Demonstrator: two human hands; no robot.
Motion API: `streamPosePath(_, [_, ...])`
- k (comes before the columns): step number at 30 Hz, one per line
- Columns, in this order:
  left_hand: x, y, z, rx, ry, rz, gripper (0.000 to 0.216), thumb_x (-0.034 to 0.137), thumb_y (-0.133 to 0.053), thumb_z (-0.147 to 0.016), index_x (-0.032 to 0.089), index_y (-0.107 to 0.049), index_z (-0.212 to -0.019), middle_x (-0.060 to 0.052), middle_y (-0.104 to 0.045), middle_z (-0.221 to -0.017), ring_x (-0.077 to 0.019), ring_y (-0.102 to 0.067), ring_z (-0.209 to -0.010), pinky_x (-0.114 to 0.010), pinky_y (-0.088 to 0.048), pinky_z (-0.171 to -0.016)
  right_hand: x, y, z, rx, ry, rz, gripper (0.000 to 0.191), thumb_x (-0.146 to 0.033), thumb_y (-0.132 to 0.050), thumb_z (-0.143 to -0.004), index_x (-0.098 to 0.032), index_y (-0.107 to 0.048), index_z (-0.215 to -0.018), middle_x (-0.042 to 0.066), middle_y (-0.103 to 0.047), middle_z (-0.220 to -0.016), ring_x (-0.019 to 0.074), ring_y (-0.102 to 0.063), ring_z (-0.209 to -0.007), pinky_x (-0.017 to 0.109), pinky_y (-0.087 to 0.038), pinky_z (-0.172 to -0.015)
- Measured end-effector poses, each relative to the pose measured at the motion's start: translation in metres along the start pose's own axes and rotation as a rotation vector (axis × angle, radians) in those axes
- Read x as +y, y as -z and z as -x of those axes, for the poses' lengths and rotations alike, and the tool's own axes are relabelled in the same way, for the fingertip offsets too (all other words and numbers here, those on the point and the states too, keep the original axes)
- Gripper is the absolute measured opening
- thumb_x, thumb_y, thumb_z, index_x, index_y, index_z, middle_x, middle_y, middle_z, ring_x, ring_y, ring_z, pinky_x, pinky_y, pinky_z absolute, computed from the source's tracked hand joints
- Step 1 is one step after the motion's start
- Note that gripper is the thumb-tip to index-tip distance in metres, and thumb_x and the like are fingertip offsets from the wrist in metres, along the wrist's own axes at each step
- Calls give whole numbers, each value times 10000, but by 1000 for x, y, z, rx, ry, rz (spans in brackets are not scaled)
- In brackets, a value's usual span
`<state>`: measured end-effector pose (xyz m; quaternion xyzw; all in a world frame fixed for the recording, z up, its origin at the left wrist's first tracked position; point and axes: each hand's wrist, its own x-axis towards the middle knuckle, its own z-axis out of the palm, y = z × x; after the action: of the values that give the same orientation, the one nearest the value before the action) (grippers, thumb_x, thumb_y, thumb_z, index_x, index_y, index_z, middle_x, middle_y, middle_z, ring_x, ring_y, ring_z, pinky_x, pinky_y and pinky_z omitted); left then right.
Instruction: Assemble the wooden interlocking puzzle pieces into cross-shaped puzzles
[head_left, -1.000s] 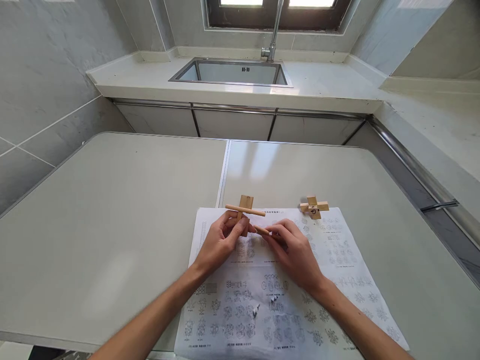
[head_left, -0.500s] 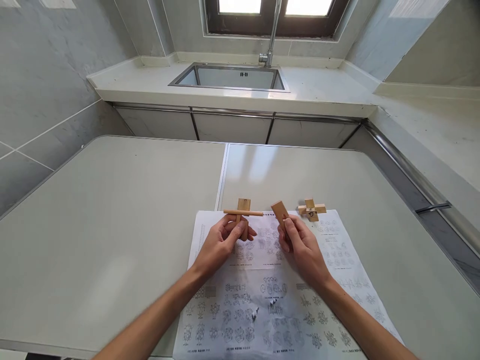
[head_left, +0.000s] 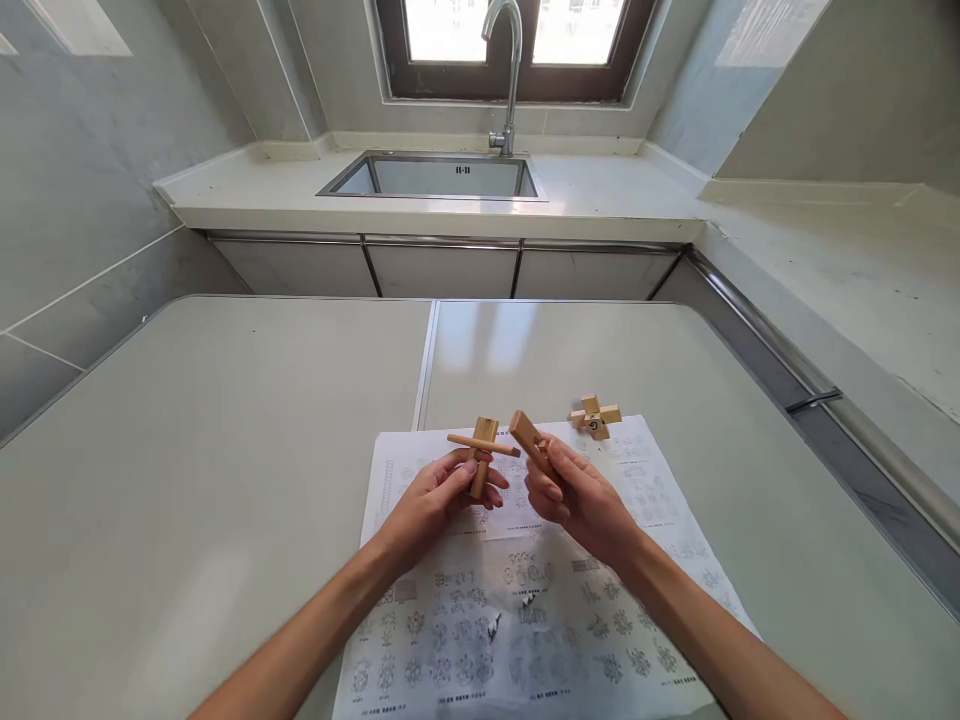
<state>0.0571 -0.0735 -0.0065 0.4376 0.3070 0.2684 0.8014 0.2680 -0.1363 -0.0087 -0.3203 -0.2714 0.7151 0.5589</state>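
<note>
My left hand is closed on a flat wooden puzzle piece with a dark mark near its top end. A thin wooden stick crosses that piece sideways; whether the two interlock I cannot tell. In my right hand a second wooden puzzle piece is gripped, its broad end tilted up and left, close to the stick's right tip. My fingers hide its lower part. Beyond the right hand, an assembled cross-shaped wooden puzzle with black lettering rests at the sheet's far edge.
Under my hands lies a large printed sheet of puzzle diagrams, with two small tears. It covers part of a pale table with a seam. Behind stand a counter, a sink and a faucet.
The view has shifted slightly. My hands have come closer together. The piece and stick in my left hand have tilted, and the right-hand piece now leans further left, near the stick.
</note>
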Motion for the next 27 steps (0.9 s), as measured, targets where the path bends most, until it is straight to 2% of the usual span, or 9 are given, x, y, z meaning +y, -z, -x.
streamPosePath(4, [-5,-2,-1,-69,35,96,305,405,-671,-997,139,-695,-1144,-98,-716,-981,-188,-664,-828,-341,-499,-858,6,3,0,-62,-11,78,402,-497,-599,-1046,-201,-617,-1317,-59,-461,-645,94,-343,-514,245,-265,-502])
streamPosePath(10, [-2,-6,-3,-84,82,222,221,335,-725,-959,115,-720,-986,-56,-643,-882,-133,-600,-729,-283,-476,-760,9,1,-2,-69,34,193,440,-525,-595,-1041,-206,-616,-1343,-43,-503,-686,100,-405,-556,245,-319,-521])
streamPosePath(15, [3,-7,-1,-78,145,334,187,301,-764,-925,126,-699,-936,5,-543,-803,-75,-487,-629,-237,-428,-674,2,-5,-2,-71,41,176,446,-533,-588,-1036,-215,-596,-1349,-29,-521,-757,96,-423,-565,248,-325,-523])
streamPosePath(20, [3,-6,0,-100,172,290,244,360,-734,-949,145,-646,-874,33,-500,-765,-51,-398,-550,-237,-428,-663,1,-5,-2,-72,48,164,366,-517,-596,-1033,-246,-554,-1276,-47,-508,-763,93,-429,-554,248,-326,-533])
streamPosePath(27, [1,-9,1,-119,97,124,262,408,-625,-1029,160,-640,-946,7,-563,-826,-70,-456,-566,-272,-440,-686,-1,-6,-1,-72,116,320,295,-495,-548,-1067,-236,-541,-1208,-55,-515,-757,88,-432,-562,250,-336,-552])
